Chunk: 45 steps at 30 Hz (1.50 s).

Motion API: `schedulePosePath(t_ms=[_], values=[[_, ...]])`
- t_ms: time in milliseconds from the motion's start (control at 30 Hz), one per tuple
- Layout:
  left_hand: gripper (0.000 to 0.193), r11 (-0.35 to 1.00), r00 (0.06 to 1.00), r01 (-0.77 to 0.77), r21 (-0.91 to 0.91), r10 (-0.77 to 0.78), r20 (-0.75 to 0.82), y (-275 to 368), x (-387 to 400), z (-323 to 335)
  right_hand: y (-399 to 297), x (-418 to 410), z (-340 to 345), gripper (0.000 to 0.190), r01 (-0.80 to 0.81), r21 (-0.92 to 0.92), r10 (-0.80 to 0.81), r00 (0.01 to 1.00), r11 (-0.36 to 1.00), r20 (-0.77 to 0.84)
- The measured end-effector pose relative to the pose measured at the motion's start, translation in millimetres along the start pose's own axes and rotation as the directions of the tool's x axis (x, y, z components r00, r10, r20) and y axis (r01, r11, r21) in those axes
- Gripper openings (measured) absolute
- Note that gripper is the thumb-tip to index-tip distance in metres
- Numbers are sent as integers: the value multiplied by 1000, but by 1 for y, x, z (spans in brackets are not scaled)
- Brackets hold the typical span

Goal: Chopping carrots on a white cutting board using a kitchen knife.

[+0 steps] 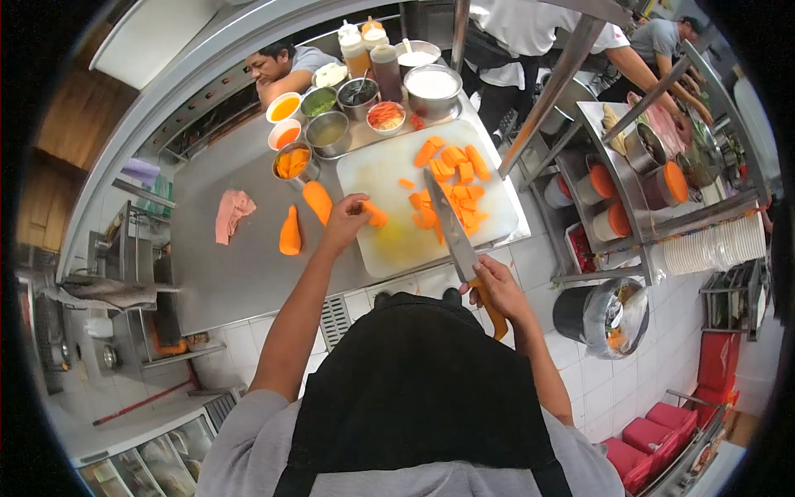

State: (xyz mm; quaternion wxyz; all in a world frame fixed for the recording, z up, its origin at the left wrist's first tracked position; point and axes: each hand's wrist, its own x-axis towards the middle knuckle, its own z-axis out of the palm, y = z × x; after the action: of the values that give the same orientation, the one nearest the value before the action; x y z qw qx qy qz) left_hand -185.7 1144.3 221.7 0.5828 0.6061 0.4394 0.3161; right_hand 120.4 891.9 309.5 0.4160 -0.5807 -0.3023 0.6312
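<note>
My left hand [346, 222] grips a piece of peeled carrot [374, 214] at the left side of the white cutting board [410, 258]. In my right hand [500, 287] is the orange-yellow handle of a large kitchen knife [452, 228]. Its broad blade points away from me, over or among the cut carrot chunks [464, 192] on the board's right half. Yellow liquid or staining shows on the board between my hands. Left of the board lie two peeled carrots, one close by my left hand [317, 202] and one farther left [290, 232].
A pink cloth [233, 215] lies on the steel table [205, 273]. Behind the board stand metal bowls [328, 134], squeeze bottles [355, 54] and a pot of white contents [433, 87]. A shelf rack [612, 186] and lined waste bin [568, 314] stand right. Other people are nearby.
</note>
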Motion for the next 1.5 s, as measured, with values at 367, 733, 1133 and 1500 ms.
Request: schedulePosePath(t_ms=[367, 733, 1133, 1500], values=[[34, 999, 999, 43, 16, -43, 1, -9, -12, -15, 8, 14, 16, 38, -90, -65, 100, 981, 994, 167], [31, 997, 998, 68, 26, -67, -16, -10, -13, -16, 3, 5, 19, 40, -101, -110, 116, 983, 989, 143], [27, 927, 990, -126, 353, 143, -20, 5, -37, 6, -1, -1, 24, 57, -117, -185, 145, 979, 976, 143], [32, 761, 942, -300, 575, 332, 51, 16, -53, 12, -2, 1, 42, 57, -62, -329, 111, 985, 942, 133]])
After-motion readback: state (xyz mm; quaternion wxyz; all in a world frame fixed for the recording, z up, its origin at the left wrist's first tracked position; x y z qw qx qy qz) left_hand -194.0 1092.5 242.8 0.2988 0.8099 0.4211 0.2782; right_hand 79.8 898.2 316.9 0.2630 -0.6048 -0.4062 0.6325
